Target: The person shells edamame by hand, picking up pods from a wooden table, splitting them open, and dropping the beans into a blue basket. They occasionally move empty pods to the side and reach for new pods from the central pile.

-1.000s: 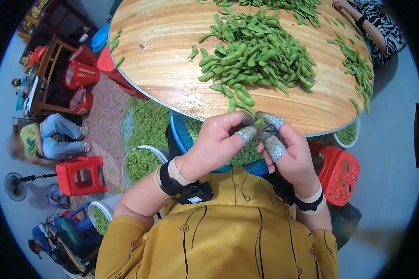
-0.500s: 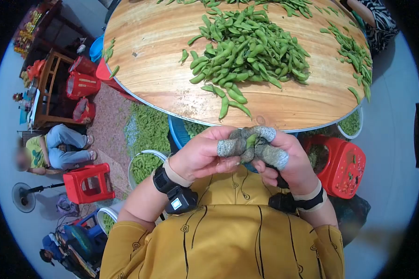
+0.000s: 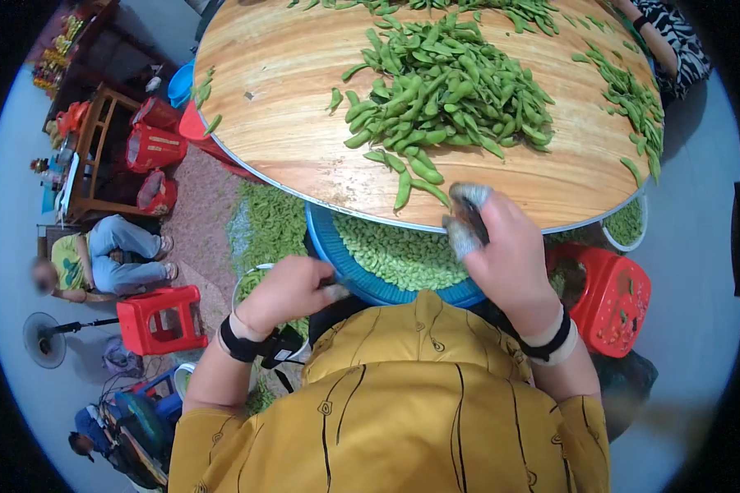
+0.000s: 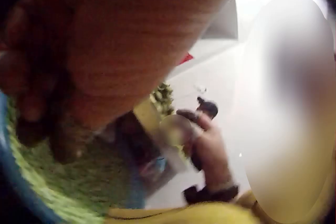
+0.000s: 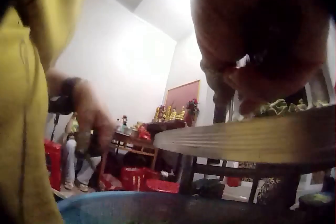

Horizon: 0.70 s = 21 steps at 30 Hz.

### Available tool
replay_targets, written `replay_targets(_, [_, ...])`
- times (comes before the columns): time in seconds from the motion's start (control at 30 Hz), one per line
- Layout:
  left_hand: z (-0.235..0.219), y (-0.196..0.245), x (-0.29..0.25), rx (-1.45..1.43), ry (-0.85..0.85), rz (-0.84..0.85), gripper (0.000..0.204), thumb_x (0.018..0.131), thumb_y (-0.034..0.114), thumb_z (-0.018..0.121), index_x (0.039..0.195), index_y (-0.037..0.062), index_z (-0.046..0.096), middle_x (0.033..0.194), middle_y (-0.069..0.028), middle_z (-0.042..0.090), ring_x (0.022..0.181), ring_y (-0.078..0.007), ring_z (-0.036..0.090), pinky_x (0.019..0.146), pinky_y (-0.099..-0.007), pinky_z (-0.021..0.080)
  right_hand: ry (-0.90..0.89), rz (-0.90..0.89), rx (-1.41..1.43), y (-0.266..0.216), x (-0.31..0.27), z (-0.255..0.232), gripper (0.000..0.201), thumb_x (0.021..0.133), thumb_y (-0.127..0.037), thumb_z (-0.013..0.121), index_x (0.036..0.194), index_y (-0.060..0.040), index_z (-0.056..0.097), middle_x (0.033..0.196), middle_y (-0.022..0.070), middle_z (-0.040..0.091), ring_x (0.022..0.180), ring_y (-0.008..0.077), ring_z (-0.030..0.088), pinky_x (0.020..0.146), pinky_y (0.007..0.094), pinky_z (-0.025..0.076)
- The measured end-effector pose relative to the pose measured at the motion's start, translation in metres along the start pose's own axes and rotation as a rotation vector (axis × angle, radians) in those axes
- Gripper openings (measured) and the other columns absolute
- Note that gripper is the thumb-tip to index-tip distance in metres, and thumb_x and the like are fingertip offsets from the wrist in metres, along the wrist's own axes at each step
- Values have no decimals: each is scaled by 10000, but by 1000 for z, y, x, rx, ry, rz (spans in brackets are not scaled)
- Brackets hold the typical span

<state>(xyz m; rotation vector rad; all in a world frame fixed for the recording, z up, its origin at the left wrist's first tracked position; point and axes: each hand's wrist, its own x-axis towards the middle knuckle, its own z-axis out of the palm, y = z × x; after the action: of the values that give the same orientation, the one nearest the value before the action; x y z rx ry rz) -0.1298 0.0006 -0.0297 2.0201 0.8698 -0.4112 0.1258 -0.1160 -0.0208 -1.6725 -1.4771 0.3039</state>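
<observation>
Over the near table edge my right hand (image 3: pixel 506 242) reaches out, its thumb and forefinger spread, close to an edamame pod (image 3: pixel 430 191) at the front of the pile. Grey wraps cover its fingertips (image 3: pixel 466 238). My left hand (image 3: pixel 284 296) hangs left of the blue basin (image 3: pixel 325 238), fingers loosely bent and no pod visible in it. Shelled beans (image 3: pixel 395 251) fill the basin, which sits above my lap and partly under the table. A big heap of edamame pods (image 3: pixel 452 90) lies on the round wooden table (image 3: pixel 296 123).
A bucket (image 3: pixel 242 283) stands under my left forearm, beside green pods or husks (image 3: pixel 271 209) spread on the floor. Red stools (image 3: pixel 163 320) (image 3: pixel 612 304) flank me. Another person's arm (image 3: pixel 662 49) is at the table's far right, and someone sits at left.
My hands were together over the basin around a green pod. They have parted: the left moved left and down past the basin, the right moved up to the table edge.
</observation>
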Motion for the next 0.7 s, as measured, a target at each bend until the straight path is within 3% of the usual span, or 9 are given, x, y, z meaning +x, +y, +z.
replay_targets(0.03, [2,-7,-7,581,116,-14,263,779,294,700,853,46,657,706,-133,630,626,-302,620,561,-403,479,-2,6,-85,2,6,3,273,759,-47,642,1024,-29,579,874,178,615,789,377,610,662,421,496])
replay_targets(0.2, [12,-9,-13,644,292,-196,255,760,269,710,885,51,670,766,-160,636,700,-349,627,610,-423,494,78,-13,-173,8,16,15,222,792,-49,637,1002,-14,575,745,122,590,688,300,611,601,391,487])
replay_targets(0.23, [13,-2,-5,439,428,52,222,793,222,682,937,53,672,759,-161,624,688,-320,629,602,-399,493,68,-21,-174,3,17,12,222,792,-49,637,1002,-14,575,745,122,590,688,300,611,601,391,487])
replay_targets(0.27, [15,6,3,226,558,299,202,826,174,654,988,56,674,752,-162,612,676,-292,631,594,-375,491,-38,251,189,-8,18,4,209,824,-69,634,1018,-10,581,724,68,572,645,229,586,564,349,472])
replay_targets(0.3, [17,22,9,62,581,366,220,855,131,615,1054,49,655,762,-130,611,668,-232,615,595,-335,482,-141,523,549,-14,17,-1,200,856,-89,631,1033,-6,587,703,15,553,601,157,560,526,308,458])
replay_targets(0.37, [17,56,18,-109,604,440,248,883,88,576,1120,42,637,772,-98,609,659,-172,600,596,-296,473,-239,646,811,-13,11,-7,193,878,-108,622,1041,-9,593,711,-16,532,591,104,511,504,265,429])
replay_targets(0.43, [16,82,24,-886,356,468,286,904,68,553,1184,28,599,829,-14,603,682,-79,543,602,-233,441,-319,817,1194,-14,2,-8,173,907,-117,595,1058,-32,596,700,-37,510,544,38,425,463,196,371])
replay_targets(0.6, [25,84,41,-1166,84,380,262,911,93,578,1166,34,584,870,7,614,689,-62,534,588,-201,421,-315,804,1324,-6,-13,-8,213,918,-116,568,1114,-32,564,707,-29,505,544,44,439,468,200,380])
replay_targets(0.7, [24,82,40,-1202,143,377,221,910,101,585,1117,23,577,877,-9,624,684,-69,557,583,-203,436,-286,752,892,-9,-19,-5,256,925,-96,527,1171,-26,534,743,-19,540,553,52,461,473,206,395])
